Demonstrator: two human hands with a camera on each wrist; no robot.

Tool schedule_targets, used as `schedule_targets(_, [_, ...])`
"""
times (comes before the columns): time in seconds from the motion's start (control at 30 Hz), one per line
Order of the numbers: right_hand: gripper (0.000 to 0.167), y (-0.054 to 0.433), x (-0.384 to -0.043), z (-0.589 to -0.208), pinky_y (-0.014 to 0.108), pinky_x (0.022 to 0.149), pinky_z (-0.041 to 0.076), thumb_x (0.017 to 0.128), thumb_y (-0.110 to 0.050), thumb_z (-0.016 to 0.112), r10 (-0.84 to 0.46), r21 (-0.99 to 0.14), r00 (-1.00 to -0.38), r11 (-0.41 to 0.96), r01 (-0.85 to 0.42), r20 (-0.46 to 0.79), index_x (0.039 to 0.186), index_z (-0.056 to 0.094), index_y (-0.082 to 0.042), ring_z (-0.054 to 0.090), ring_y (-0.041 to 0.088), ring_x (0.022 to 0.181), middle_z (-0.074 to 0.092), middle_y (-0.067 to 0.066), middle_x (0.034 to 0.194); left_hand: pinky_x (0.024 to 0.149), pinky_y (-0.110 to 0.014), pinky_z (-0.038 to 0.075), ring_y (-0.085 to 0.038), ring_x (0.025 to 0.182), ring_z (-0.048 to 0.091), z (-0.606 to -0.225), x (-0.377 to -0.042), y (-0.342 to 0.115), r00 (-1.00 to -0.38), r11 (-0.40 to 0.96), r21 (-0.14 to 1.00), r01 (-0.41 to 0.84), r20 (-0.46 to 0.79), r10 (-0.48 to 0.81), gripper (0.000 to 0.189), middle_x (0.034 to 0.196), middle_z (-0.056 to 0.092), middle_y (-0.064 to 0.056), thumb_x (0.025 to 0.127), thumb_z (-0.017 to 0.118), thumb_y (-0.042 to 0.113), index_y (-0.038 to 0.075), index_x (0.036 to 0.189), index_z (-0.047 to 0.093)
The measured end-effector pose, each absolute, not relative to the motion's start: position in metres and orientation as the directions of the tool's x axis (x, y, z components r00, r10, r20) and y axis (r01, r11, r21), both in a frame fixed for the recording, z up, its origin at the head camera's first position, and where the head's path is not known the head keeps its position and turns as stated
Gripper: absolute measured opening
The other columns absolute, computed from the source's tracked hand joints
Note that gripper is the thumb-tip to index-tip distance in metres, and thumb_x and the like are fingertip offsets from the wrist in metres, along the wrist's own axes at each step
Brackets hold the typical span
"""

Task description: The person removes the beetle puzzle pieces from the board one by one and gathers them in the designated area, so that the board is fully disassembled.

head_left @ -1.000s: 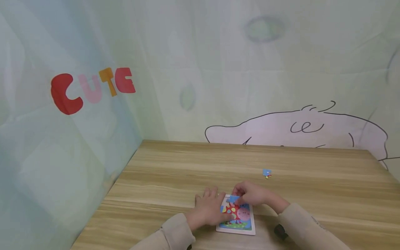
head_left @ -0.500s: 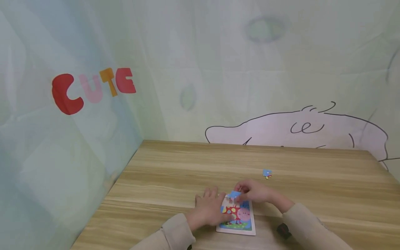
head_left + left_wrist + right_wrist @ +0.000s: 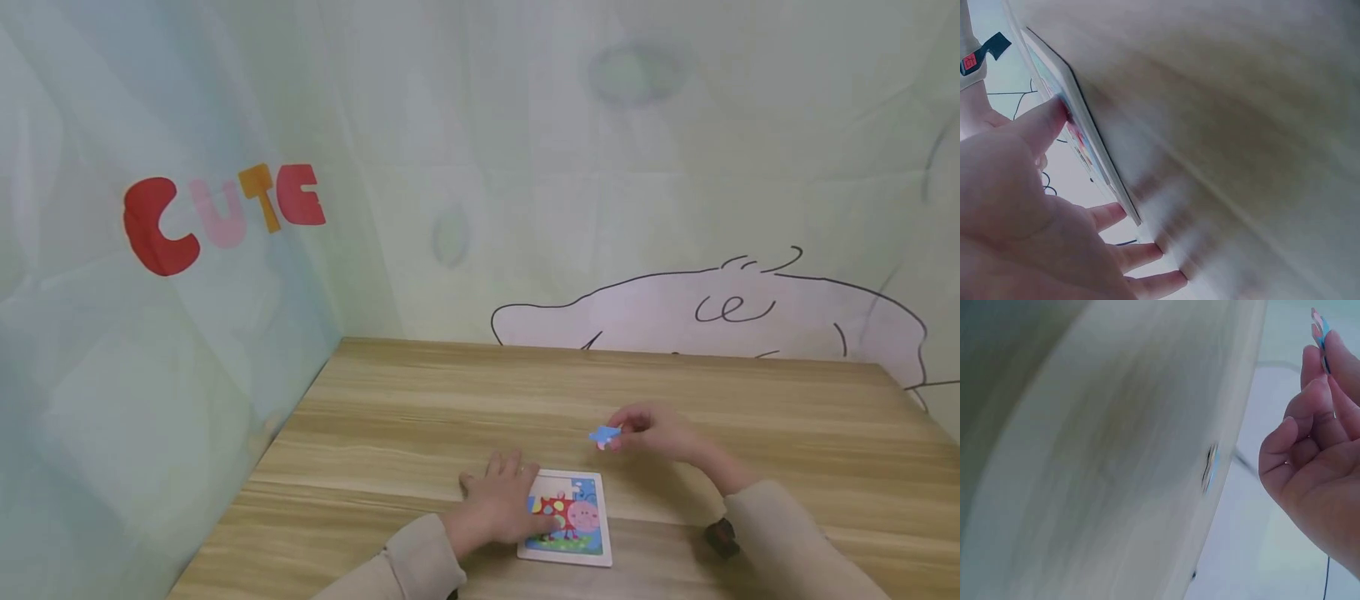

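Observation:
A jigsaw puzzle tray (image 3: pixel 570 559) with a white border lies near me on the table. Its picture has a pink face and a spotted red body; a pale bare patch shows at the upper left. My left hand (image 3: pixel 498 508) rests along the tray's left side, fingers extended, its thumb over the picture. In the left wrist view the thumb touches the tray's top, and fingertips meet its edge and the table. Beyond the tray, my right hand (image 3: pixel 660 432) pinches a blue puzzle piece (image 3: pixel 606 436) with some pink, held above the tabletop.
Another puzzle piece (image 3: pixel 1210 467) lies on the wooden table (image 3: pixel 420 400); in the head view the right hand hides it. A dark strapped device (image 3: pixel 722 537) sits by the right sleeve. Fabric walls with a cartoon drawing and coloured letters (image 3: pixel 225 212) stand behind and left.
My right hand has lifted the blue piece off the tray's upper part and carried it away and to the right, baring a pale patch. The left hand has stayed nearly still.

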State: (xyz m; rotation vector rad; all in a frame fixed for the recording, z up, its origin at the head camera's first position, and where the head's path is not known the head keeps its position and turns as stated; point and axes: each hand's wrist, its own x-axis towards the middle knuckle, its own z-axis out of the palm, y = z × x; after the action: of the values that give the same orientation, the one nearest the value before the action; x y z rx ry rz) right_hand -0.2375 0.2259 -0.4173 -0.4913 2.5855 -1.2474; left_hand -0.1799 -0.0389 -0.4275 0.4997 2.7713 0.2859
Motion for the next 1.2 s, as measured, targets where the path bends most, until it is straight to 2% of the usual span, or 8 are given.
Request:
schedule_targets(0.37, [0.033, 0.285, -0.246, -0.417, 0.033, 0.074, 0.047, 0.091, -0.025, 0.067, -0.291, -0.712, -0.956, 0.677, -0.185, -0.028, 0.113, 0.065, 0.000, 0.059, 0.019, 0.088, 0.069, 0.005, 0.094, 0.090, -0.083, 0.020, -0.044, 0.140, 0.026, -0.432, -0.180, -0.041, -0.892, 0.913, 0.261, 0.314, -0.250, 0.378, 0.084, 0.153, 0.032, -0.016, 0.078, 0.064, 0.066, 0.015, 0.142, 0.046])
schedule_targets(0.63, [0.038, 0.306, -0.249, -0.419, 0.034, 0.074, 0.047, 0.091, -0.024, 0.067, -0.240, -0.670, -0.970, 0.726, -0.154, -0.037, 0.117, 0.064, 0.003, 0.060, 0.023, 0.091, 0.070, 0.013, 0.101, 0.089, -0.085, 0.016, -0.045, 0.141, 0.023, -0.434, -0.181, -0.042, -0.893, 0.910, 0.280, 0.305, -0.249, 0.375, 0.083, 0.154, 0.032, -0.016, 0.078, 0.064, 0.065, 0.015, 0.142, 0.047])
schedule_targets(0.83, [0.040, 0.317, -0.250, -0.423, 0.047, 0.083, 0.048, 0.090, -0.026, 0.066, -0.202, -0.640, -0.977, 0.760, -0.115, -0.064, 0.117, 0.064, 0.003, 0.060, 0.033, 0.101, 0.067, 0.021, 0.111, 0.089, -0.085, 0.017, -0.046, 0.140, 0.024, -0.435, -0.181, -0.041, -0.895, 0.911, 0.271, 0.309, -0.240, 0.375, 0.083, 0.153, 0.033, -0.016, 0.078, 0.064, 0.066, 0.015, 0.141, 0.048])
schedule_targets(0.93, [0.038, 0.321, -0.251, -0.424, 0.047, 0.084, 0.048, 0.090, -0.025, 0.066, -0.198, -0.643, -0.977, 0.760, -0.098, -0.084, 0.116, 0.064, 0.003, 0.060, 0.032, 0.100, 0.068, 0.020, 0.109, 0.088, -0.085, 0.017, -0.045, 0.140, 0.024, -0.435, -0.181, -0.041, -0.896, 0.913, 0.265, 0.309, -0.239, 0.373, 0.083, 0.153, 0.033, -0.015, 0.078, 0.064, 0.066, 0.015, 0.141, 0.047])
schedule_targets(1.1, [0.034, 0.325, -0.252, -0.425, 0.037, 0.077, 0.046, 0.090, -0.020, 0.065, -0.195, -0.647, -0.975, 0.758, -0.080, -0.109, 0.115, 0.064, 0.004, 0.059, 0.024, 0.092, 0.070, 0.012, 0.099, 0.088, -0.085, 0.017, -0.046, 0.141, 0.024, -0.437, -0.182, -0.041, -0.896, 0.915, 0.263, 0.307, -0.244, 0.371, 0.083, 0.154, 0.032, -0.015, 0.078, 0.064, 0.067, 0.016, 0.142, 0.047])
schedule_targets(1.2, [0.033, 0.329, -0.252, -0.426, 0.040, 0.078, 0.047, 0.091, -0.018, 0.064, -0.194, -0.644, -0.974, 0.762, -0.074, -0.118, 0.115, 0.064, 0.004, 0.059, 0.025, 0.093, 0.069, 0.013, 0.100, 0.088, -0.085, 0.017, -0.045, 0.141, 0.023, -0.438, -0.182, -0.041, -0.895, 0.915, 0.264, 0.306, -0.248, 0.371, 0.084, 0.154, 0.032, -0.015, 0.078, 0.063, 0.067, 0.016, 0.142, 0.046])
